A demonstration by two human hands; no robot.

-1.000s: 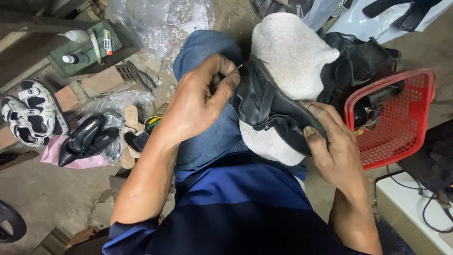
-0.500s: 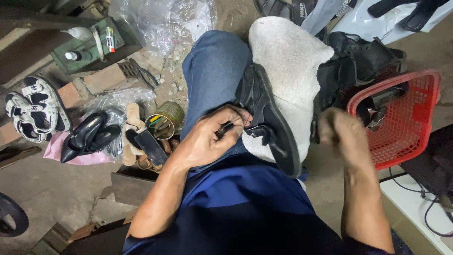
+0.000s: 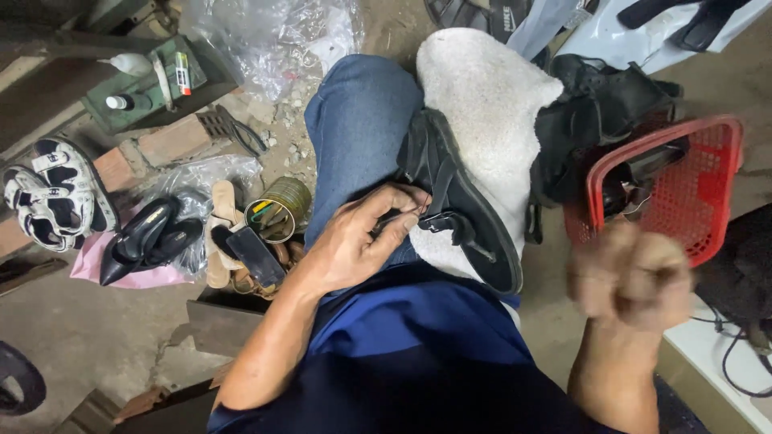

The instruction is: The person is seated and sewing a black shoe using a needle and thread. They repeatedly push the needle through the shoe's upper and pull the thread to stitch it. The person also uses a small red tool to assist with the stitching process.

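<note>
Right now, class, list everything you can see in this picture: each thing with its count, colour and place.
sandal: one, black, on the white cloth over the lap
white cloth: one, over the right knee
basket: one, red plastic, at right, dark footwear inside
black shoes: a heap, count unclear, beside the basket
high heels: a pair, black, on the floor at left
strappy sandals: a pair, black and white, far left
tin can: one, tools inside, by the left knee
green box: one, top left, small bottles on it
plastic sheet: clear, crumpled, at top
left hand: at the sandal's strap
right hand: raised, blurred, closed into a fist
</note>
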